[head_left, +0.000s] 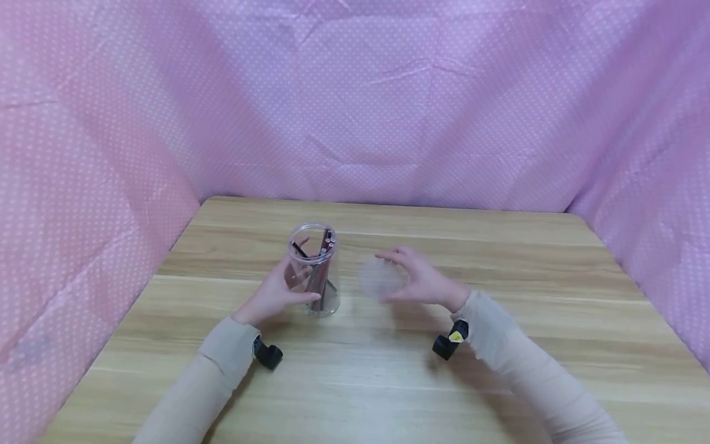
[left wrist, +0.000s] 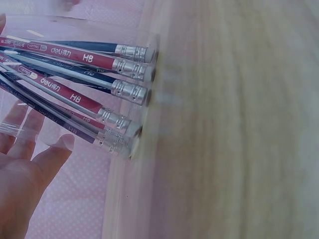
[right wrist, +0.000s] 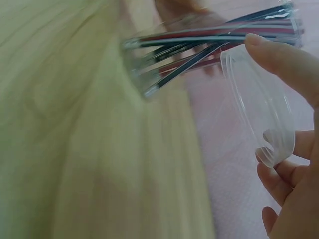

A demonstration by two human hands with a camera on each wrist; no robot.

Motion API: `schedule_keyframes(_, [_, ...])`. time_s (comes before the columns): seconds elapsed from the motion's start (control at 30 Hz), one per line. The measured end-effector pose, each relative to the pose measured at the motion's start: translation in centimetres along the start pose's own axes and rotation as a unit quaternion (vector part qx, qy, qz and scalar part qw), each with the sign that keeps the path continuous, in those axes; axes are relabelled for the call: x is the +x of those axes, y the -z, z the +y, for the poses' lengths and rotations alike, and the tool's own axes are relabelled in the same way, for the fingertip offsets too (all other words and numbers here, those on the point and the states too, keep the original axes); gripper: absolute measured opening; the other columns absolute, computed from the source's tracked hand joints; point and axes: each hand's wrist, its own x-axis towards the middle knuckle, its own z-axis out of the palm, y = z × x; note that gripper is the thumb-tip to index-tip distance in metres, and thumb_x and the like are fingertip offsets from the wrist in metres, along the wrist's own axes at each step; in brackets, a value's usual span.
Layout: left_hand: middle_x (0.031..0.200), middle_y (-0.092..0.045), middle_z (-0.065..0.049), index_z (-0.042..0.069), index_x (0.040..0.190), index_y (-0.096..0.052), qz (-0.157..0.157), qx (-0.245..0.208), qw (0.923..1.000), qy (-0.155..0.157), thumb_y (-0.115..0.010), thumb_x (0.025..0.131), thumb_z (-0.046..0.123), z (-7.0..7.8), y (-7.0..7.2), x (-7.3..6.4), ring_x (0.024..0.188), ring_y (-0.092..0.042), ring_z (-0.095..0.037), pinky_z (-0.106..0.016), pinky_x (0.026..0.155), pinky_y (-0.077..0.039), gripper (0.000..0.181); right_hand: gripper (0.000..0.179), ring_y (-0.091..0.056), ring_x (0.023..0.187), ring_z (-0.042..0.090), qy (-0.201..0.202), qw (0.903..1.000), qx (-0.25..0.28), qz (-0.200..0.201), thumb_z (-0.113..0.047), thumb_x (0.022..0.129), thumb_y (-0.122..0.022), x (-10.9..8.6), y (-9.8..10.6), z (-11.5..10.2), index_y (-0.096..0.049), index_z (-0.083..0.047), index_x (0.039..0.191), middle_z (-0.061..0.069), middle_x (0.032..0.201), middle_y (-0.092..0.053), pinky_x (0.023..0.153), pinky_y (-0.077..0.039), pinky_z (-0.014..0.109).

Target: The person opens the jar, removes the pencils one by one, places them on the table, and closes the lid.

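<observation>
Pencils (left wrist: 82,56) in dark blue and red, with metal ferrules and eraser ends, lean inside a clear plastic jar (head_left: 334,280). My left hand (head_left: 273,295) holds the jar from its left side, thumb at the front and fingers round behind it. The jar's mouth is uncovered and faces up. To the right, my right hand (head_left: 418,279) pinches a translucent round lid (right wrist: 259,107) by its edge, thumb on one side and fingertips on the other. In the head view the lid is blurred and held beside the jar, apart from it.
Both hands are over a light wood-grain table (head_left: 355,382). Pink dotted cloth (head_left: 388,105) hangs behind the table and along both sides. A small black camera (head_left: 269,354) is strapped to the left wrist, and another black camera (head_left: 447,345) to the right.
</observation>
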Motion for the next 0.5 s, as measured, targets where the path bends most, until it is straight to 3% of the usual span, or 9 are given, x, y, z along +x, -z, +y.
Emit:
schedule_keyframes(0.23, [0.155,-0.025,-0.015,0.026,0.153,-0.007,0.004,-0.006,0.9999,0.009,-0.077,0.073,-0.001,0.2,-0.3,-0.1,0.139,-0.027,-0.038,-0.047,0.112,-0.029,0.110,0.078,-0.051,0.112,0.032,-0.024,0.9991,0.022,-0.028,-0.028,0.067,-0.085,-0.6,-1.2,1.5,-0.051,0.001,0.131,0.017,0.122,-0.053,0.098,-0.043,0.050])
schedule_keyframes(0.5, [0.155,-0.027,-0.014,0.028,0.152,-0.008,0.003,-0.010,0.9999,0.002,-0.076,0.073,-0.003,0.2,-0.7,-0.2,0.140,-0.026,-0.037,-0.046,0.112,-0.029,0.109,0.082,-0.049,0.098,0.021,-0.042,0.9967,0.038,-0.058,-0.035,0.068,-0.083,-0.6,-2.4,2.9,-0.049,0.000,0.134,0.012,0.113,-0.053,0.085,-0.045,0.033])
